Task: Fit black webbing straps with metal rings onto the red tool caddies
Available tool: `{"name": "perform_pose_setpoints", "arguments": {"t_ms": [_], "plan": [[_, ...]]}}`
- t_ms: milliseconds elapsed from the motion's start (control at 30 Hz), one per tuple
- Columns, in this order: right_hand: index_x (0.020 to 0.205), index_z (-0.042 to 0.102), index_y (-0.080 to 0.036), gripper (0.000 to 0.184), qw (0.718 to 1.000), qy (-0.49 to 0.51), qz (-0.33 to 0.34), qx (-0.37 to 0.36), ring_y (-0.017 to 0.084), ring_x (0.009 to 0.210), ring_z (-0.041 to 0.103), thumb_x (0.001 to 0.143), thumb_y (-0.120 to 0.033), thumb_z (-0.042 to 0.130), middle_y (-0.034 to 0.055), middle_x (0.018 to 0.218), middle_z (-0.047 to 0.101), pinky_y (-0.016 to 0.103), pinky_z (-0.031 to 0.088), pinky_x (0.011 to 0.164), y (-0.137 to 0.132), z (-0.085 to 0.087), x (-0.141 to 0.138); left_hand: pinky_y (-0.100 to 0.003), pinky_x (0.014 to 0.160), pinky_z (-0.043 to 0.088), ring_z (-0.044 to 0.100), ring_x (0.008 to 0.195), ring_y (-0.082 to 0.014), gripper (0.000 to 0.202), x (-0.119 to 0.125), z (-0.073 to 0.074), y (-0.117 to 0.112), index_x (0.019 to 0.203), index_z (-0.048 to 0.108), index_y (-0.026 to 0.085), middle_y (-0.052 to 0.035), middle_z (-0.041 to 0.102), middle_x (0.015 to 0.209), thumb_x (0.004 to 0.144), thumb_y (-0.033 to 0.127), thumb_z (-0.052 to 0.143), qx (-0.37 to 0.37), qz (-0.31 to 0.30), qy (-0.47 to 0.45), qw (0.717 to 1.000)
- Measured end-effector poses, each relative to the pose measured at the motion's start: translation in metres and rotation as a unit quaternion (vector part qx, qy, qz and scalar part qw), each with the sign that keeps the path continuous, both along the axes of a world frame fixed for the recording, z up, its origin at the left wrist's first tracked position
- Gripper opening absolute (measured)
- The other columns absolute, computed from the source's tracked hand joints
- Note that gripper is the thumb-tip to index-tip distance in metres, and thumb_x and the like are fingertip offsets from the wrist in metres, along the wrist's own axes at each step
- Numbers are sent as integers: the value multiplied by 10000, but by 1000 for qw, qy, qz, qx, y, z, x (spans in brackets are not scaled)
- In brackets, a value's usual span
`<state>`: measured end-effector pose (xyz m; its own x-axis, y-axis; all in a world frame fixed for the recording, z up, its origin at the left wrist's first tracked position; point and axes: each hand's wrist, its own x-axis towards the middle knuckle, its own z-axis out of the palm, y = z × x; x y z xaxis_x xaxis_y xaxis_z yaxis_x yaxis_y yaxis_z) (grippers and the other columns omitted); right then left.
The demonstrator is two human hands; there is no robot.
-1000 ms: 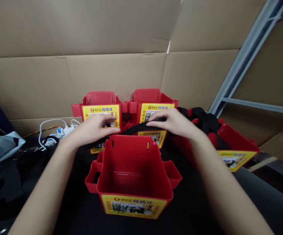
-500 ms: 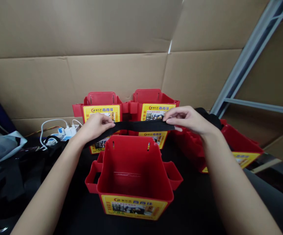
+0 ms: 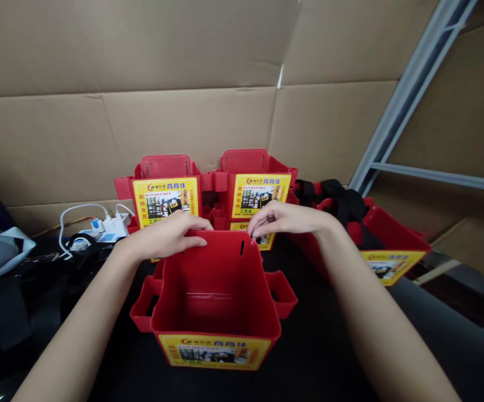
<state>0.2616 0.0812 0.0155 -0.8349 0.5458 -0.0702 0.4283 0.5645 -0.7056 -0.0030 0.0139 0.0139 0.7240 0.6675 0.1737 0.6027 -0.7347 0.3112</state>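
Observation:
A red plastic box (image 3: 220,268) with a yellow label on its front stands open right in front of me on the dark surface. My left hand (image 3: 170,237) is closed over the left part of its back rim, thumb on the inner side. My right hand (image 3: 283,219) is pinched at the right part of the same rim, just above a narrow slot (image 3: 242,248). A small dark bit of the black strap shows at its fingertips; the rest of the strap is hidden behind the wall.
Two more labelled red boxes (image 3: 166,167) (image 3: 250,162) stand behind, against a cardboard wall. A fourth red box (image 3: 392,234) at the right carries black straps (image 3: 342,201). A power strip with white chargers (image 3: 108,226) lies at the left. A grey metal rack (image 3: 401,100) rises at the right.
The black strap, held stretched between both hands above the box, has come down behind its back wall. Both hands have dropped onto the rim and moved closer together.

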Motion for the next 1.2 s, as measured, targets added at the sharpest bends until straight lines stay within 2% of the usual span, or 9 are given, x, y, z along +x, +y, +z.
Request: {"name": "perform_pose_setpoints", "arguments": {"t_ms": [100,167,200,300,367,600,767,1000,1200], "plan": [[831,672,-127,206,996,24,66,59,152,948,560,771,-300,576,77,1058,609,266,418,844,-1,-4,-15,-220,632,393,551,721,-124,134,-5,2,1,866,601,160,-10,638,828,808,209,491,-16,7,5,1000],[822,670,-131,179,993,39,97,60,154,1008,533,788,-262,552,70,1142,570,266,398,873,-4,-7,-25,-220,629,394,554,725,-127,149,-7,3,0,876,613,164,-12,642,833,800,211,495,-27,13,3,1000],[835,669,-130,182,993,37,99,56,149,983,543,796,-253,540,69,1116,584,266,404,860,-6,-8,-28,-220,626,393,555,721,-127,154,-7,3,0,879,618,167,-12,644,829,797,211,494,-32,15,2,999],[870,670,-121,209,995,18,77,53,132,820,580,802,-260,529,55,907,651,258,432,763,-9,-8,-30,-219,625,392,559,724,-129,163,-7,4,-1,882,624,172,-13,647,831,796,212,492,-34,19,1,999],[845,678,-119,207,995,20,72,67,127,776,575,795,-265,540,50,850,650,250,430,730,-10,-6,-27,-221,629,395,562,734,-132,169,-7,3,-2,892,626,172,-18,648,845,798,212,491,-34,21,-2,999],[821,675,-124,180,988,37,93,116,115,764,550,799,-237,536,46,840,616,237,409,711,-13,-1,-27,-217,640,401,566,746,-130,171,-6,4,-3,895,628,179,-10,649,862,790,196,495,-42,19,-17,999],[821,645,-120,148,988,33,79,128,110,742,538,789,-204,527,30,818,606,229,404,686,-17,-3,-33,-202,620,392,552,714,-113,146,-6,4,-3,864,616,176,5,640,823,795,195,490,-30,19,-6,999],[840,657,-138,182,990,25,50,127,107,713,527,780,-272,550,31,819,610,235,402,677,-15,-1,-29,-215,622,393,554,721,-129,153,-6,4,-1,868,613,168,-14,641,828,794,202,483,-32,20,4,999],[819,653,-146,169,989,12,47,143,108,736,530,791,-253,526,26,818,609,236,394,685,-14,-1,-28,-212,595,379,538,683,-120,130,-8,3,0,837,602,168,-7,630,796,795,213,487,-13,30,11,999]]}}
